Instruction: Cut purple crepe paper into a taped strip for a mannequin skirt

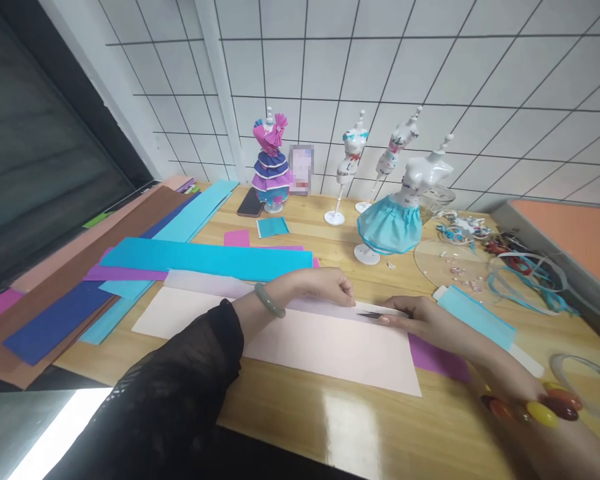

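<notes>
Paper (330, 343), pale pink, lies flat at six o'clock, and we see left hand (330, 285) curled at its far edge, likely steadying it (can't tell if pinching), right hand (423, 319) at four o'clock wrapped round small scissors (370, 315), tips toward nine, presumably for control.

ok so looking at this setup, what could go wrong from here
The scissors in the right hand point toward the left hand, so a slip might nick it. The purple sheet seems to run under the pale pink sheet, so a stray snip could catch both. The dress form in the turquoise skirt stands just beyond the right hand and might get knocked.
</notes>
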Available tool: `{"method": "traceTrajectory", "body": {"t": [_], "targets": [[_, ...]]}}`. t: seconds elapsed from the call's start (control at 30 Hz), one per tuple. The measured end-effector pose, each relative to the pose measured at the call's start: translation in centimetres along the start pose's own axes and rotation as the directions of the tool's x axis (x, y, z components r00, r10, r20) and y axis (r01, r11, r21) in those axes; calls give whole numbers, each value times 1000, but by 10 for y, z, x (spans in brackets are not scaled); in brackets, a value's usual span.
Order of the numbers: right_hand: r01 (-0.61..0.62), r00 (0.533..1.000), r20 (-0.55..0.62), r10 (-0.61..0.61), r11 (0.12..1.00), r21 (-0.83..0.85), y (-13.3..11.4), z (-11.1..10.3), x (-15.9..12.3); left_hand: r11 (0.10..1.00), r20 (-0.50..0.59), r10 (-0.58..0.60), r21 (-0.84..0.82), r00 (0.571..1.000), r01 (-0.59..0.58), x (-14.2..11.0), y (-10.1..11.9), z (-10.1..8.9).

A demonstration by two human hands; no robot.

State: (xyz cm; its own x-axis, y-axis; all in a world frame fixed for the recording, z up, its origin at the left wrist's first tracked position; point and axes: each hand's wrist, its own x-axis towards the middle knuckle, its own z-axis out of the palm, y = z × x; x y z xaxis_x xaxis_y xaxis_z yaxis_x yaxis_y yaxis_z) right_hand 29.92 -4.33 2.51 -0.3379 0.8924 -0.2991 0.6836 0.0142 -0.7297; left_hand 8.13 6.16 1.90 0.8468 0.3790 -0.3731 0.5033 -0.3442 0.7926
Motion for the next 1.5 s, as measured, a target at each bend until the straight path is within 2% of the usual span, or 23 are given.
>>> {"method": "traceTrajectory", "body": {"t": [0.37, 0.57, 0.7, 0.9, 1.03, 1.13, 1.3, 1.4, 1.5], "targets": [[23, 999, -32, -20, 996, 86, -2, 4, 2, 1000, -1, -31, -3, 1000, 31, -7, 10, -1], [-4, 1000, 21, 2, 997, 78, 2, 4, 4, 1000, 24, -29, 0, 999, 29, -6, 7, -2], [-2, 1000, 10, 1, 993, 115, 4, 3, 4, 999, 20, -31, 10, 999, 31, -4, 4, -2], [-5, 1000, 22, 3, 996, 85, 1, 4, 4, 998, 9, -64, 29, 998, 63, -8, 9, -1], [0, 1000, -16, 1, 996, 87, -3, 5, 3, 996, 3, -87, 13, 996, 87, -12, 13, -1], [18, 999, -48, -13, 995, 102, -5, 6, 3, 997, -6, -78, 5, 997, 78, -14, 15, -1], [1, 999, -35, 1, 997, 72, -5, 7, 4, 999, -1, -50, 3, 999, 50, -12, 13, -1], [-15, 1000, -26, 16, 998, 60, -5, 7, 4, 999, 22, -22, 36, 1000, 21, -8, 9, -4], [-15, 1000, 2, 15, 998, 64, -7, 6, 2, 993, 64, -51, 111, 997, 43, -6, 4, -9]]}}
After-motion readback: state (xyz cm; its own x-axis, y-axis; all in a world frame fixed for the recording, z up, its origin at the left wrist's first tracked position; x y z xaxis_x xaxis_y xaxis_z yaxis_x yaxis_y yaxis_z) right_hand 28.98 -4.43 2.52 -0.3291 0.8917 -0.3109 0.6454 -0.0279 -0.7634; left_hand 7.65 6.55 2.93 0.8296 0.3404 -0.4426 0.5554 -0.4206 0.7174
